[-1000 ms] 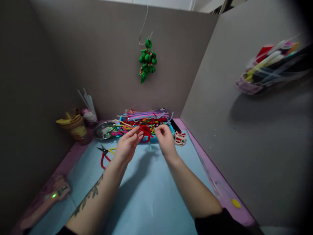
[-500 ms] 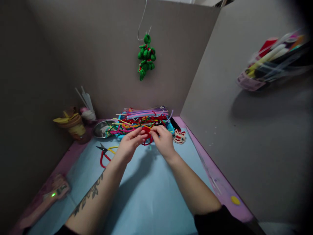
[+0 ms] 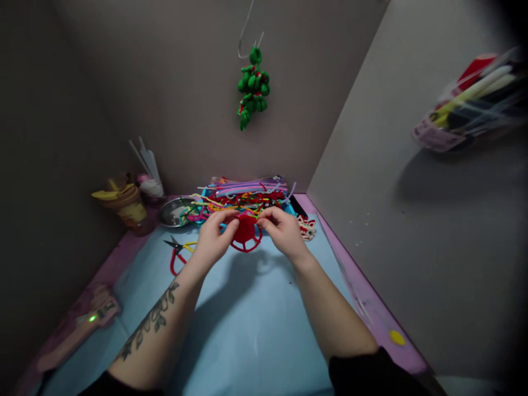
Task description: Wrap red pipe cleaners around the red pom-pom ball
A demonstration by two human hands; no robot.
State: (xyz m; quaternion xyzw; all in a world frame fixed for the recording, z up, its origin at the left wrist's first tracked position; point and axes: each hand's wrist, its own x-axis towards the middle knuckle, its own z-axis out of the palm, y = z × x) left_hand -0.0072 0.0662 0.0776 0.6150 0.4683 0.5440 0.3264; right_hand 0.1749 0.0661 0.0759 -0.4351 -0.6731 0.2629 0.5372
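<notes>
Both my hands pinch a red pipe-cleaner shape (image 3: pixel 246 234) held above the blue mat (image 3: pixel 247 319). My left hand (image 3: pixel 214 242) grips its left top edge with closed fingers. My right hand (image 3: pixel 282 231) grips the right top edge the same way. The shape is a small red body with a looped rim hanging below it. Just behind my hands lies a pile of coloured pipe cleaners (image 3: pixel 243 198) on a blue tray.
Red-handled scissors (image 3: pixel 178 256) lie left of my hands. A metal dish (image 3: pixel 173 212), a brown cup (image 3: pixel 124 206) and a pink glue gun (image 3: pixel 78 324) sit along the left. A green pipe-cleaner ornament (image 3: pixel 252 88) hangs on the back wall. A red-white figure (image 3: pixel 307 226) lies at right.
My right hand has closed in from the right and taken hold of the red shape. The shape now hangs lower between both hands, its looped rim showing.
</notes>
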